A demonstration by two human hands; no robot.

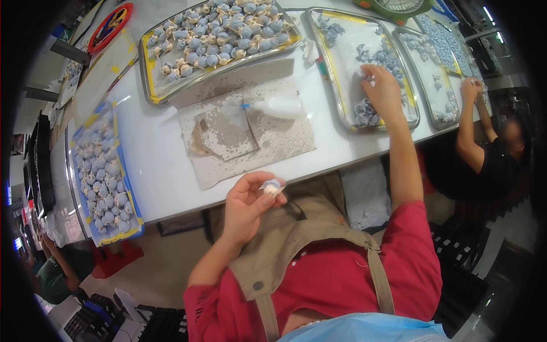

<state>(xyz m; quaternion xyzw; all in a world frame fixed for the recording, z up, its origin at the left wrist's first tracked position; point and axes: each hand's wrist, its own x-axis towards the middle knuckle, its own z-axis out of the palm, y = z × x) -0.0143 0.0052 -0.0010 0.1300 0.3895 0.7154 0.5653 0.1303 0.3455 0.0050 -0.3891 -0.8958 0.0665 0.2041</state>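
Note:
My left hand (249,206) is closed on a small figurine (272,187), pale blue on top and cream below, held just off the table's front edge. Over a metal tray (344,105) lined with white paper, my right hand (383,91) reaches with thumb and forefinger apart; I see nothing between them. Small curved grey-blue pieces (366,113) lie in that tray beside and under the hand. A large tray (149,80) at the back holds many blue-and-cream figurines (228,34) like the one in my left hand.
A glue-stained cardboard sheet (222,162) bears a white squeeze bottle (279,107) with a blue tip. At left stands a blue-edged tray (122,236) of figurines. Further trays (436,122) stand right, where a co-worker's hand (470,88) works. A green fan (399,7) is behind.

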